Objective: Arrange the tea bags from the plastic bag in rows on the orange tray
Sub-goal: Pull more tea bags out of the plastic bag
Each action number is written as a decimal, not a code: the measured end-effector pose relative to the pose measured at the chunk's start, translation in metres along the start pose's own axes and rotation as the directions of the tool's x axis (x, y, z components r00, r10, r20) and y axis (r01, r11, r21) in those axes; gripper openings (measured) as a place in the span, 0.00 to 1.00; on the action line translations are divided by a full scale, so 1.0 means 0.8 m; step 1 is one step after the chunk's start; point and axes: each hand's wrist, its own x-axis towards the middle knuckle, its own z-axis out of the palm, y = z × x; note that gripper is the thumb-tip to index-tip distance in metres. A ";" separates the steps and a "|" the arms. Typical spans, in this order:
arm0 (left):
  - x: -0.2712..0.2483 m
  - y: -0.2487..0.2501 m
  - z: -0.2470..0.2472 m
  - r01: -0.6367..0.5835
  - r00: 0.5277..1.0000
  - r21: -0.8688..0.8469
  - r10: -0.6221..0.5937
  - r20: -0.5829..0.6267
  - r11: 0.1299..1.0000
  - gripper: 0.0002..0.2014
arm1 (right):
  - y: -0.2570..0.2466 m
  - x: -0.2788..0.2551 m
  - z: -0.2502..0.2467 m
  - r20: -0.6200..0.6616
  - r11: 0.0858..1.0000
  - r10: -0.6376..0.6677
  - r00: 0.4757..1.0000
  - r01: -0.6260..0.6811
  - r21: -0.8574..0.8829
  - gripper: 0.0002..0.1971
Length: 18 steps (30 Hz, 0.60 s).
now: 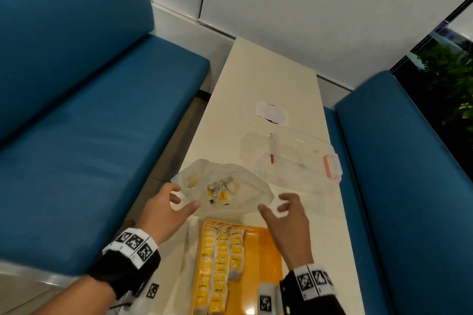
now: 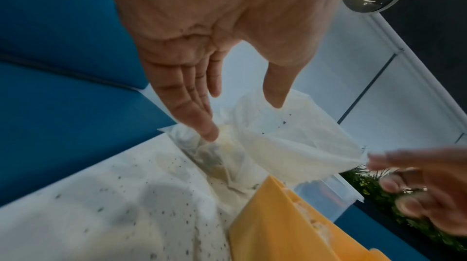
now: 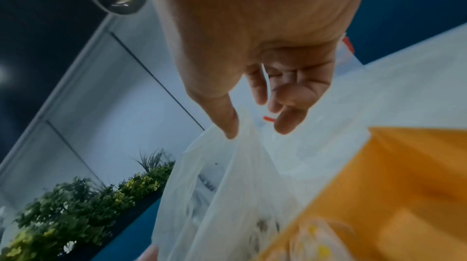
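A crumpled clear plastic bag point(image 1: 245, 181) lies on the table just beyond the orange tray point(image 1: 266, 250), with a few loose tea bags point(image 1: 220, 192) inside it. Yellow-tagged tea bags point(image 1: 220, 263) fill three rows on the tray's left half; its right half is bare. My left hand point(image 1: 184, 198) is at the bag's left edge with fingers straight and thumb apart, one fingertip point(image 2: 209, 135) touching the plastic. My right hand point(image 1: 273, 206) hovers at the bag's right corner, fingers loosely curled, its thumb against the bag's rim point(image 3: 227, 195). Neither hand holds a tea bag.
A clear plastic box with a pink latch point(image 1: 302, 161) lies behind the bag on the right, and a white paper piece point(image 1: 272, 115) lies farther back. A speckled clear sheet point(image 2: 126, 205) lies left of the tray. Blue benches point(image 1: 89, 135) flank the narrow table point(image 1: 268, 79).
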 end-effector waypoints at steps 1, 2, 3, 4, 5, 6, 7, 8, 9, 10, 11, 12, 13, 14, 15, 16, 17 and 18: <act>0.007 0.003 0.003 -0.022 1.000 0.002 0.022 0.017 1.000 0.18 | -0.005 0.011 0.003 0.016 1.000 -0.027 1.000 0.028 -0.013 0.22; 0.014 0.008 0.006 -0.055 0.998 0.008 0.055 0.008 0.998 0.12 | -0.011 0.020 0.009 0.055 0.999 -0.042 0.998 0.043 -0.014 0.19; 0.020 0.014 0.008 -0.086 0.996 0.018 0.087 -0.017 0.996 0.05 | -0.014 0.029 0.016 0.088 0.998 -0.051 0.995 0.053 -0.017 0.13; 0.025 0.022 0.005 -0.119 0.991 0.020 0.120 -0.051 0.993 0.04 | -0.019 0.034 0.020 0.090 0.997 -0.068 0.994 0.070 -0.012 0.06; 0.030 0.029 0.001 -0.147 0.984 0.018 0.148 -0.095 0.989 0.08 | -0.025 0.039 0.021 0.057 0.996 -0.091 0.994 0.091 0.015 0.03; 0.035 0.038 -0.008 -0.166 0.976 0.015 0.166 -0.140 0.986 0.09 | -0.030 0.044 0.019 0.006 0.993 -0.108 0.994 0.107 0.055 0.06; 0.036 0.047 -0.020 -0.184 0.964 0.015 0.184 -0.193 0.983 0.09 | -0.035 0.048 0.017 -0.033 0.988 -0.112 0.993 0.114 0.103 0.07; 0.032 0.054 -0.031 -0.211 0.946 0.029 0.211 -0.244 0.977 0.09 | -0.040 0.049 0.016 -0.043 0.985 -0.113 0.993 0.117 0.124 0.07; 0.025 0.058 -0.040 -0.271 0.919 0.059 0.276 -0.281 0.961 0.08 | -0.044 0.048 0.017 -0.026 0.985 -0.120 0.992 0.122 0.121 0.08; 0.015 0.065 -0.045 -0.367 0.886 0.094 0.378 -0.267 0.926 0.07 | -0.046 0.046 0.019 -0.003 0.985 -0.137 0.991 0.136 0.110 0.08; 0.004 0.078 -0.046 -0.470 0.856 0.110 0.482 -0.186 0.876 0.05 | -0.046 0.046 0.022 0.016 0.984 -0.154 0.988 0.152 0.092 0.09; -0.005 0.092 -0.041 -0.547 0.831 0.119 0.555 -0.037 0.828 0.04 | -0.045 0.044 0.026 0.031 0.983 -0.170 0.985 0.167 0.077 0.09; -0.010 0.103 -0.032 -0.598 0.801 0.156 0.582 0.140 0.786 0.06 | -0.043 0.042 0.030 0.045 0.981 -0.187 0.981 0.184 0.066 0.10; -0.005 0.110 -0.017 -0.631 0.770 0.244 0.559 0.308 0.736 0.10 | -0.041 0.041 0.034 0.058 0.977 -0.208 0.976 0.205 0.060 0.10; 0.004 0.116 -0.002 -0.641 0.758 0.343 0.495 0.425 0.686 0.14 | -0.041 0.039 0.038 0.068 0.972 -0.233 0.970 0.229 0.053 0.09; 0.018 0.120 0.014 -0.631 0.764 0.433 0.420 0.490 0.644 0.17 | -0.042 0.035 0.040 0.075 0.966 -0.256 0.964 0.253 0.045 0.09; 0.031 0.124 0.028 -0.607 0.785 0.516 0.353 0.510 0.605 0.21 | -0.043 0.032 0.043 0.081 0.961 -0.276 0.958 0.273 0.045 0.09; 0.044 0.127 0.041 -0.577 0.808 0.593 0.287 0.514 0.562 0.23 | -0.045 0.029 0.044 0.082 0.954 -0.298 0.951 0.295 0.050 0.09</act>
